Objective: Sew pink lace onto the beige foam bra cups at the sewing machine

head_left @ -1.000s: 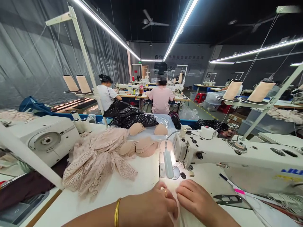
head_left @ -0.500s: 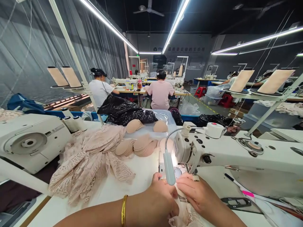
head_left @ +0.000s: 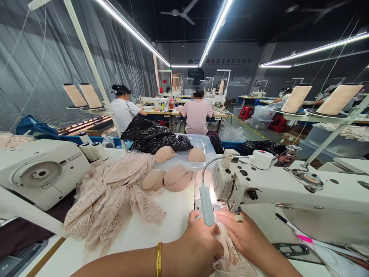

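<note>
My left hand [head_left: 201, 240], with a gold bangle at the wrist, curls its fingers around beige lace fabric [head_left: 235, 259] below the sewing machine [head_left: 265, 182]. Close on its right, my right hand [head_left: 245, 232] pinches the same fabric, its fingertips near the needle area; the thumb is hidden. A grey gooseneck lamp [head_left: 206, 206] hangs in front of the needle area and covers part of the stitching spot and some left fingertips. The lace trails down between both hands toward the lower edge of the view.
Left lies a heap of beige lace [head_left: 112, 196]. Stacked beige bra pads [head_left: 177, 178] sit behind, others on a clear plastic bin [head_left: 173, 165]. A second machine [head_left: 43, 173] stands far left. A black snips-like tool [head_left: 291, 249] and pen [head_left: 288, 225] lie right. Two people sit ahead.
My left hand has shifted slightly to the right, and the lace between the hands lies differently, with more of it showing. The whole view has moved a little.
</note>
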`<state>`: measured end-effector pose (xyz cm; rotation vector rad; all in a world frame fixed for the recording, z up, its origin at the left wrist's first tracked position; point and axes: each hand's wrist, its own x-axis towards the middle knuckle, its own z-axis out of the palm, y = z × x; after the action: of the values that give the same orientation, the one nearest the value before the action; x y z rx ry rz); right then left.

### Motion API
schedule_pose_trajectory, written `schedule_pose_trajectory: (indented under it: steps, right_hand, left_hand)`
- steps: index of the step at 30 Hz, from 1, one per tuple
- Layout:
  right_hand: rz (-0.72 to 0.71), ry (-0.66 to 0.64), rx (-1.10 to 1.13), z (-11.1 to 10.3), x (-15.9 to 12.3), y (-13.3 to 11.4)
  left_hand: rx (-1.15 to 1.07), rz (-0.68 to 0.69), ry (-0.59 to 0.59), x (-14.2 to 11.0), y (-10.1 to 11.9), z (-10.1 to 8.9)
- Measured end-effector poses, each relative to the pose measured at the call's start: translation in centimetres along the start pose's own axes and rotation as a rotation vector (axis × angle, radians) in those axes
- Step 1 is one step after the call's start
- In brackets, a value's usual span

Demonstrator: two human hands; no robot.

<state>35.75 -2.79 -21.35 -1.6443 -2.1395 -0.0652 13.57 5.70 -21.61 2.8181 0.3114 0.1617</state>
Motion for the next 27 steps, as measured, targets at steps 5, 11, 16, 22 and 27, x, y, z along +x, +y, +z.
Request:
schedule_pose_trajectory:
  steps: [5,11,16,22,27]
  right_hand:
    - [-0.018,-0.002,-0.015,0.2,-0.1,0.2]
    - [-0.055,0.043,-0.048,0.2,-0.5,0.4]
    - [-0.087,0.053,-0.039,0.0,-0.7,0.5]
    - [-0.099,0.032,-0.026,-0.8,-0.3,0.1]
    - [-0.114,0.044,-0.017,-1.1,-0.1,-0.3]
  left_hand:
    - [0.012,-0.020,-0.065,0.1,0.7,-0.9]
    - [-0.064,-0.033,-0.081,0.2,1.0,-1.3]
    - [-0.058,0.049,-0.063,-0.1,0.7,-2.0]
    - [-0.043,0.148,-0.062,-0.5,0.3,-4.2]
    - [-0.034,0.164,-0.012,-0.1,-1.0,-5.1]
